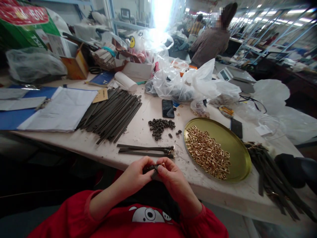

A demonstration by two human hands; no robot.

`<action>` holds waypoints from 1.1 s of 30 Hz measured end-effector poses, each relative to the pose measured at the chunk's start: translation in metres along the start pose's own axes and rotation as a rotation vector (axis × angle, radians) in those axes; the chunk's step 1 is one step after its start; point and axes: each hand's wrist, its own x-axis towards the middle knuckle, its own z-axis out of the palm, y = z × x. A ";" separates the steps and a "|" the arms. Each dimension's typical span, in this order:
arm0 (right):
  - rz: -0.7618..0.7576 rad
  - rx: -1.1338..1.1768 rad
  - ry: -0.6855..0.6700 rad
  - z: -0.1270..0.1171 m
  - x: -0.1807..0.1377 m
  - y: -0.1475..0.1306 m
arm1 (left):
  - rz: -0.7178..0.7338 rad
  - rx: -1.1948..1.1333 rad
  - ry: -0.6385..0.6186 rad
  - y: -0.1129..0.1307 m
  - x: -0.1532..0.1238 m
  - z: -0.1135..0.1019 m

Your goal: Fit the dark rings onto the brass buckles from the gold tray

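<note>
Close to my body, at the table's front edge, my left hand (pixel 137 172) and my right hand (pixel 174 178) meet, fingers pinched around a dark strap (pixel 154 174). A bit of gold metal (pixel 162 164) glints at my right fingertips; most of it is hidden. Just beyond lie a few straps with gold buckles (pixel 143 151) at their right ends. Behind them is a pile of small dark loops (pixel 159 126). To the right a round gold tray (pixel 236 148) carries many gold buckles (pixel 206 152).
A large stack of dark straps (pixel 115 112) lies left of centre, beside papers (pixel 59 109). Behind the loops rests a phone (pixel 168 108). Plastic bags (pixel 178 84) crowd the back. More buckled straps (pixel 272 175) hang over the right edge. A person (pixel 210 43) is farther back.
</note>
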 end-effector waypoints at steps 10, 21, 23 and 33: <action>-0.148 -0.102 0.231 -0.004 0.010 0.010 | -0.068 -0.020 -0.018 -0.001 -0.004 0.001; -0.454 -0.482 0.419 -0.007 0.012 0.016 | -0.102 0.010 -0.050 -0.003 -0.002 0.006; -0.508 -0.579 0.413 -0.004 0.010 0.018 | -0.056 0.064 -0.046 -0.003 0.000 0.008; -0.193 -0.279 0.152 -0.008 0.008 0.015 | -0.016 0.018 -0.122 0.000 0.002 0.000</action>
